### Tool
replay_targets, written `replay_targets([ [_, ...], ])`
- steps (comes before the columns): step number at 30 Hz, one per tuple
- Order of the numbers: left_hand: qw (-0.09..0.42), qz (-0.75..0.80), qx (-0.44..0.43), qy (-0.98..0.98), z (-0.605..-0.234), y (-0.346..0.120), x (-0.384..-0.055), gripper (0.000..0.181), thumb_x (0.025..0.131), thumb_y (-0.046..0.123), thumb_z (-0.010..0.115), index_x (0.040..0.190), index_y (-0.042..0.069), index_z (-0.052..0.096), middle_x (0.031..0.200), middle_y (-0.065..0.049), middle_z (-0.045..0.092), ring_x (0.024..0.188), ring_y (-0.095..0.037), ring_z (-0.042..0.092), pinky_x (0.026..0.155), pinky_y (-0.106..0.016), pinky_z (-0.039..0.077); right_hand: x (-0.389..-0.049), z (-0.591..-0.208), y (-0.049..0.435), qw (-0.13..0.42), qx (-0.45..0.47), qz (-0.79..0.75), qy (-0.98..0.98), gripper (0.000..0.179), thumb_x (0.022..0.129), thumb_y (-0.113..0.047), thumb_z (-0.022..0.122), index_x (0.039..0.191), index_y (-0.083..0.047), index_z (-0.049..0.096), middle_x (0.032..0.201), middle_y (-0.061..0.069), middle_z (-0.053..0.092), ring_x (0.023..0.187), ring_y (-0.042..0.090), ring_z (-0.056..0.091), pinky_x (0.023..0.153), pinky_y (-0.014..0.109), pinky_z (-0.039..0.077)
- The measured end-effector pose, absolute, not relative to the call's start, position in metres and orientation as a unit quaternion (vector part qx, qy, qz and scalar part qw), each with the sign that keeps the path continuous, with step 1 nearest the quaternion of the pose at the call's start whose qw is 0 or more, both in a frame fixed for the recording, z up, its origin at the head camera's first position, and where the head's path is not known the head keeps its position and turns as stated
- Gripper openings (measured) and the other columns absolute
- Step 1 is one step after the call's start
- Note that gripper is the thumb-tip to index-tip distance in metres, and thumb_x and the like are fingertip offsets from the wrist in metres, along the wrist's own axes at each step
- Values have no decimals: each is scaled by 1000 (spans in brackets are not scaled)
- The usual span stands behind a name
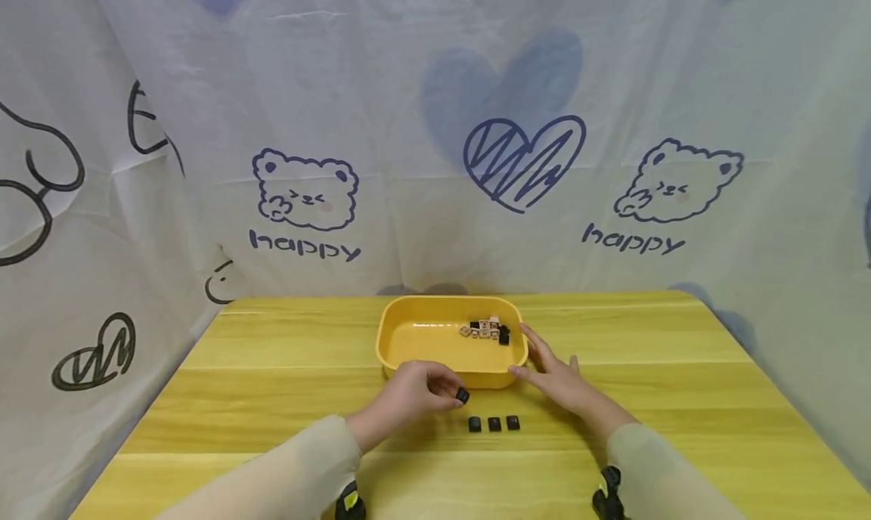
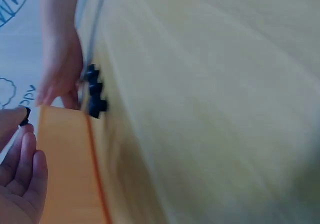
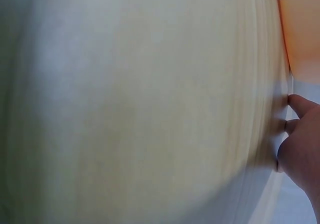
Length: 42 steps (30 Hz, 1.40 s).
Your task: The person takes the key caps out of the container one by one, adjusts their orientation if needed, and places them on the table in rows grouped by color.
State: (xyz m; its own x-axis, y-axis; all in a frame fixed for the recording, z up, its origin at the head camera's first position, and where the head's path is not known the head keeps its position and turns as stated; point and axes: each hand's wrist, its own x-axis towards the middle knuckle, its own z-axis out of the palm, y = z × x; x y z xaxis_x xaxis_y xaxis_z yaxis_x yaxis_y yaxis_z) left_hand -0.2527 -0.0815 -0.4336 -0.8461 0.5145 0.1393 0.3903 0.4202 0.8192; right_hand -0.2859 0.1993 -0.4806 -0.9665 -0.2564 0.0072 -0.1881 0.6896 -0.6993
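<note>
Between thumb and fingertips my left hand [image 1: 425, 386] pinches a small black keycap [image 1: 463, 395], held just in front of the yellow bin [image 1: 418, 357]. The same keycap [image 2: 26, 116] shows at the left edge of the left wrist view. My right hand [image 1: 561, 380] has its fingers spread and fairly straight, fingertips right at the bin's right end and near corner. Three black keycaps [image 1: 494, 424] sit in a row on the table in front of the bin. Inside the bin, toward its right end, lie several beige keycaps [image 1: 485, 329] and black keycaps [image 1: 504, 335].
The wooden table [image 1: 272, 399] runs back to a pale printed cloth [image 1: 401, 225] hanging behind it and along the sides. The bin stands near the table's back edge. Black straps [image 1: 350, 502] with gear are worn at both wrists.
</note>
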Motion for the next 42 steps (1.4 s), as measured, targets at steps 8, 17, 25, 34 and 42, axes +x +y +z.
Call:
replay_targets([
  [8, 72, 445, 268, 851, -453, -88, -254, 20, 77, -7, 74, 95, 3, 72, 82, 1, 69, 74, -8, 64, 69, -22, 53, -288, -476, 197, 53, -118, -380, 916, 84, 97, -51, 53, 158, -28, 1, 155, 18, 23, 134, 53, 27, 103, 67, -16],
  [17, 94, 410, 245, 873, -465, -87, -251, 18, 72, 4, 84, 85, 10, 73, 72, 8, 65, 67, -5, 60, 65, -23, 51, -288, -479, 197, 80, -117, -455, 879, 87, 95, -46, 60, 157, -28, 2, 157, 24, 15, 141, 46, 15, 108, 65, 8],
  [25, 97, 383, 237, 888, -470, -85, -251, 18, 72, 11, 86, 86, 13, 74, 70, 11, 63, 65, -4, 58, 65, -24, 48, -289, -484, 198, 76, -132, -485, 861, 85, 98, -38, 58, 158, -23, -1, 156, 28, 10, 143, 43, 9, 111, 61, 4],
  [34, 91, 364, 231, 898, -471, -83, -253, 18, 73, 16, 86, 86, 14, 74, 68, 11, 61, 63, -5, 56, 64, -25, 47, -291, -486, 197, 73, -126, -454, 879, 84, 99, -42, 53, 157, -27, -5, 157, 22, 12, 143, 44, 7, 109, 59, -13],
  [42, 100, 361, 237, 897, -466, -84, -252, 17, 73, 13, 86, 85, 13, 74, 68, 10, 61, 63, -5, 55, 63, -25, 47, -289, -485, 196, 69, -128, -453, 880, 84, 99, -43, 54, 157, -28, -5, 157, 21, 13, 143, 44, 6, 109, 59, -13],
])
